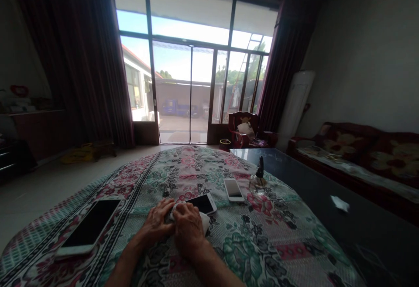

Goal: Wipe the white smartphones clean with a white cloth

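Observation:
My right hand [189,226] is closed over a crumpled white cloth or tissue [204,222], pressed on the left part of a white smartphone [203,203] with a dark screen. My left hand [157,218] sits against it, fingers and thumb bent round the phone's left end, which is mostly hidden under the hands. A smaller white phone [233,190] lies just beyond, to the right. At the left, a large white tablet-like device [90,228] with a black screen rests flat on the flowered tablecloth [248,252].
Behind the small phone stands a clear glass object [258,182] with a black upright part. On the dark table [314,191] at right lies a crumpled white paper [340,204]. Further off are a wooden sofa [353,143], an armchair [244,125] and a glass door [173,95].

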`<action>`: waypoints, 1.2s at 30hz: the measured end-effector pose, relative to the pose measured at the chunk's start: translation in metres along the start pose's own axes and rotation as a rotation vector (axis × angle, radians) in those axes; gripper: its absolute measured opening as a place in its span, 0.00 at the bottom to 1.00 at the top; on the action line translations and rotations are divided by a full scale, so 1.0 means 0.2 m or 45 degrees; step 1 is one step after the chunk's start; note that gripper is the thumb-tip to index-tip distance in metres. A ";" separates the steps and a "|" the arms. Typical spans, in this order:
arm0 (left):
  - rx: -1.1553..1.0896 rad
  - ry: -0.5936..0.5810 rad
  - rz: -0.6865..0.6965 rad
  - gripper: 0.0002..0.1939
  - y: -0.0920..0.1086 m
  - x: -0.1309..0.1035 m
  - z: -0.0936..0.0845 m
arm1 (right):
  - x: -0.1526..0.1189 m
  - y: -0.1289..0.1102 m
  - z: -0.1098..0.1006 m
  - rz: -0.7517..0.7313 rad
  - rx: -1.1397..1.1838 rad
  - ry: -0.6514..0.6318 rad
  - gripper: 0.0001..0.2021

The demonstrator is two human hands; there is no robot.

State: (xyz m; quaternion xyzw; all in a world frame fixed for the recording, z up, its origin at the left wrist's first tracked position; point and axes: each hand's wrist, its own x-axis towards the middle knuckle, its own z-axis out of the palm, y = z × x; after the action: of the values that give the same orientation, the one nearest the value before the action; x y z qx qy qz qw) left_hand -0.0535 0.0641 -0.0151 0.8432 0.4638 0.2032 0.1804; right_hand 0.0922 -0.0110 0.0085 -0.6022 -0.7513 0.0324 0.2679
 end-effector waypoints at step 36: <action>0.011 -0.154 -0.049 0.38 0.08 -0.04 -0.10 | 0.00 0.08 -0.10 0.078 0.065 0.049 0.11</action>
State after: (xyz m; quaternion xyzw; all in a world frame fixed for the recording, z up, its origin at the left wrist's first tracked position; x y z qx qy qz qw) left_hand -0.0559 0.0521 0.0085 0.8457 0.4691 0.1462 0.2084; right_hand 0.1153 -0.0120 0.0186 -0.6185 -0.7261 0.0480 0.2964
